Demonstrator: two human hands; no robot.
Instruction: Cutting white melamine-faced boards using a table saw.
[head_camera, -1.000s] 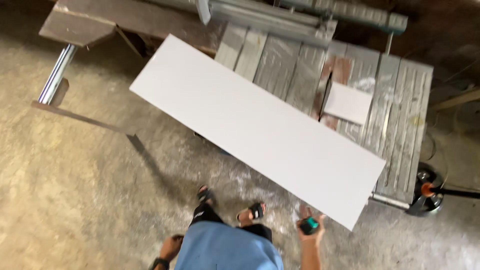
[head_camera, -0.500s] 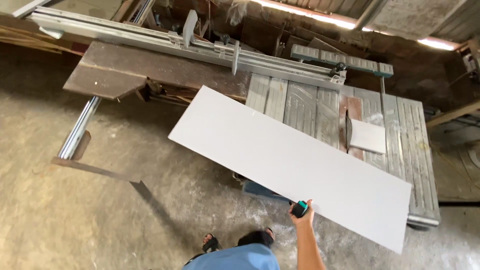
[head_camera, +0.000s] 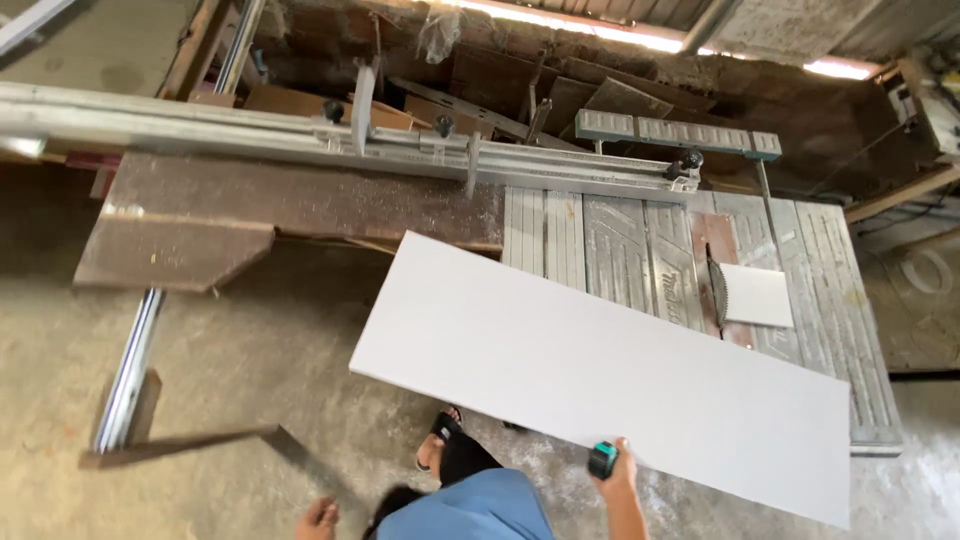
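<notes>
Our right hand (head_camera: 612, 470), clamped on a green tool (head_camera: 603, 460), now steadies the panel (head_camera: 610, 375) further onto the saw worktop (head_camera: 640, 250); left hand (head_camera: 318, 518) hangs apart, empty.

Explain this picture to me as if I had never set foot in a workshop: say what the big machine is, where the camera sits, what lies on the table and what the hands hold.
The camera is worn on the person's head and looks down, so you see their own body at the bottom edge. The big grey machine is a table saw with a ribbed metal top; its round blade stands up through a slot. A long metal guide rail runs along the back, above a brown side table. A long white board lies slanted, partly on the saw top and partly out over the concrete floor. A small white offcut lies beside the blade. The right hand touches the board's near edge and seems to hold a small teal and black object, perhaps a tape measure. The left hand hangs low, holding nothing.
</notes>
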